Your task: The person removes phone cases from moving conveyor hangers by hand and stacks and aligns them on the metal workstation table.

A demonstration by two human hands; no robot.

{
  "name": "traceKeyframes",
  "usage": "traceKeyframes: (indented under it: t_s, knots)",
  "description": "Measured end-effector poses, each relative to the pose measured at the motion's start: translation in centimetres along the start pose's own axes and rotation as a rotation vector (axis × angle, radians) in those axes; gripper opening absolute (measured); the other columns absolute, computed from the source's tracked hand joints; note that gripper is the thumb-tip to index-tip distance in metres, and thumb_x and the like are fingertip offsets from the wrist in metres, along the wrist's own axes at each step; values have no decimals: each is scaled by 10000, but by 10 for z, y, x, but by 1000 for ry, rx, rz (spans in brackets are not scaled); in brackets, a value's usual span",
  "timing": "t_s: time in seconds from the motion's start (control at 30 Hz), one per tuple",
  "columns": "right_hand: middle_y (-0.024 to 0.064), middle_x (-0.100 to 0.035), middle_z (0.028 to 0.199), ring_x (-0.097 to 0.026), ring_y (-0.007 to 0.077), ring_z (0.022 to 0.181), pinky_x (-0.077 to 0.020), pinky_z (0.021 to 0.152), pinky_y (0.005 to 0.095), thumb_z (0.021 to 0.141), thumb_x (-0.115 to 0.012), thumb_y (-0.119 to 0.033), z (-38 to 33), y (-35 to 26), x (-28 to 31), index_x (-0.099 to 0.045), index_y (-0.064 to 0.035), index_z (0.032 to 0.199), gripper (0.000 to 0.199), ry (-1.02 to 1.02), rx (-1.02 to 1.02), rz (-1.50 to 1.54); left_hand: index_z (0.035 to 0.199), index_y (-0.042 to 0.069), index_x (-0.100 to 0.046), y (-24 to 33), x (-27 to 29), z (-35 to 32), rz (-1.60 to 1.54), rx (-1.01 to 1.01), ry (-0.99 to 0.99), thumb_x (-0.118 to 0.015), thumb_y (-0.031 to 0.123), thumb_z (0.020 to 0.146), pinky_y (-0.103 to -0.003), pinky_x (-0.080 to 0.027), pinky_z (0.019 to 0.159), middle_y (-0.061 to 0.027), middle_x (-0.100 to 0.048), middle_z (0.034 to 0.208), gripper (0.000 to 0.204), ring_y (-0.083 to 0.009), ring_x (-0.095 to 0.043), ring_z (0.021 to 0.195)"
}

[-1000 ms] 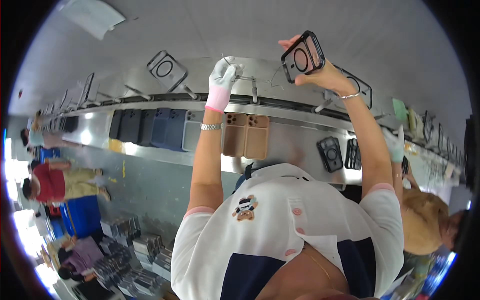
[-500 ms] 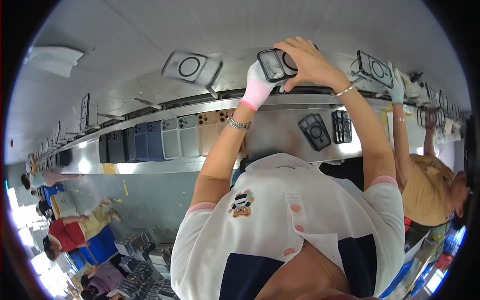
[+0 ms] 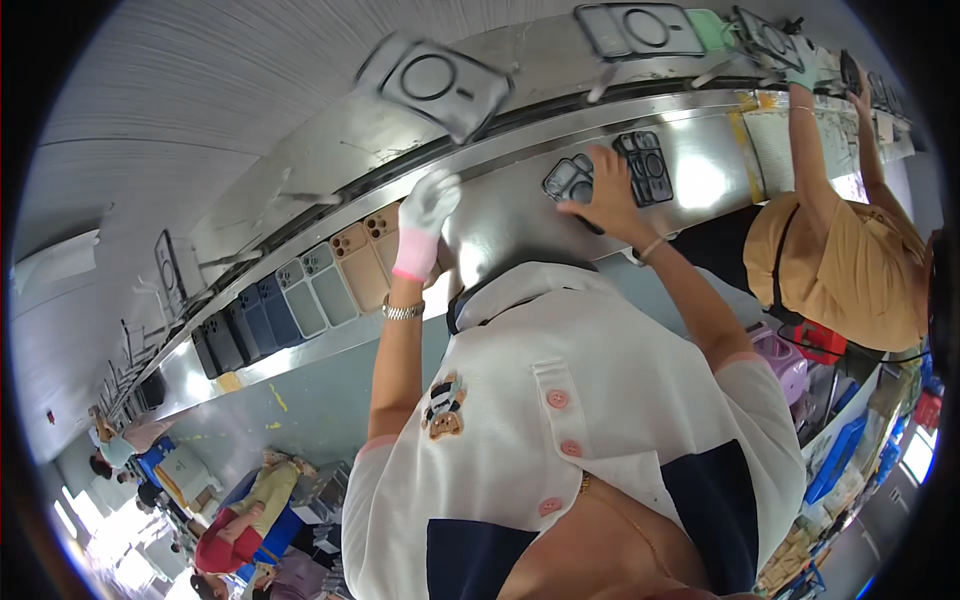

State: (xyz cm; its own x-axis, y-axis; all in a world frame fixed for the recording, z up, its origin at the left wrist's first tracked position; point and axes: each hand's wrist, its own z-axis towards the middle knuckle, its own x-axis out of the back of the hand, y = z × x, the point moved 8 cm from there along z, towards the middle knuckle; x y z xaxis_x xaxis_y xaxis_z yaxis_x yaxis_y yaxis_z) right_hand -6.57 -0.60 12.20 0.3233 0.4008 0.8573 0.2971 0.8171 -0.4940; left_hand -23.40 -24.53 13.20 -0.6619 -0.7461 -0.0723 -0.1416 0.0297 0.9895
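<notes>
Right hand [image 3: 607, 197], bare, grips a dark phone case [image 3: 570, 180] at its left edge against the steel shelf [image 3: 700, 170]. Left hand [image 3: 428, 205], gloved, fingers spread, holds nothing, well left of the case. Farther left: a row of phone cases [image 3: 300, 295].

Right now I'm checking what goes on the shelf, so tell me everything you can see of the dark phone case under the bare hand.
The dark phone case is a dark grey, rounded-corner shell, plastic by its look, with a raised camera cut-out at one corner. It lies flat against the shiny metal shelf, beside another dark case with a ring on its back. The right hand, bare, covers its lower part with fingers spread. The gloved left hand rests apart from it.
</notes>
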Motion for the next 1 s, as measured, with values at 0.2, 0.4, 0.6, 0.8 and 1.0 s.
traceKeyframes:
  t_s: [0.2,0.4,0.6,0.8,1.0]
  knots:
    - [257,-469,1255,-459,432,1155,-387,964,514,542,-869,-482,-23,56,-104,-386,43,1305,1044,-181,-209,-219,1284,-72,-512,-5,91,-65,-88,-15,312,-631,38,917,-262,-493,937,-127,-635,1165,401,-154,-609,1050]
    - [245,-591,989,-572,419,906,-454,851,504,548,-773,-219,-24,52,-104,-533,67,1123,686,-325,-12,150,1268,-65,-519,7,176,-93,-205,-43,517,-642,54,912,-231,-488,885,-76,-644,1100,395,-100,-596,982]
    - [185,-460,1370,-486,270,1234,-377,1046,367,577,-870,-214,11,-140,-15,-320,37,1412,1031,-732,-46,796,1513,0,-122,45,318,-145,274,-131,1235,-816,214,770,-386,-385,1071,-202,-296,1502,1039,-283,-359,1359]
    - [65,-530,1216,-504,175,1141,-415,980,297,634,-823,-137,92,-331,60,-451,-47,1296,765,-687,543,1158,1470,-29,-200,110,332,-109,81,-586,1220,-667,161,905,-362,-374,1062,-189,-450,1385,757,-246,-474,1252]
    - [22,-546,1211,-521,156,1134,-422,1011,311,676,-813,-80,169,-363,50,-485,-82,1345,746,-452,476,1200,1284,-20,-468,109,304,-52,-126,-440,804,-489,79,975,-281,-488,859,-91,-653,969,325,-138,-608,892]
